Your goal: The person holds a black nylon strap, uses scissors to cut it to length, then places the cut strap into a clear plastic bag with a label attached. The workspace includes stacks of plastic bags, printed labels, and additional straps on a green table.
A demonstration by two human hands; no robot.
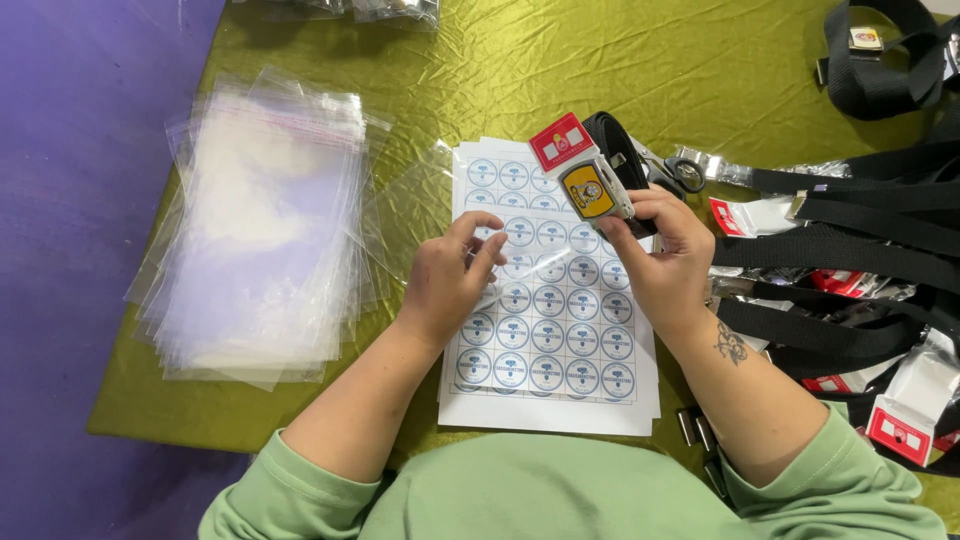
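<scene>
Fingertips of the left hand (447, 283) pinch a round sticker off the sheet (548, 300), right hand (662, 255) at three o'clock grasping the unstickered belt buckle (590, 183), belts (850, 240) left.

A light green top with sleeves pushed up is worn, and a small dark tattoo (730, 343) is seen on the right forearm.

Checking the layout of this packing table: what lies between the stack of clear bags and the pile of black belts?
In the head view, the sheet of round stickers lies between the clear bags and the black belts, with both hands over it.
</scene>
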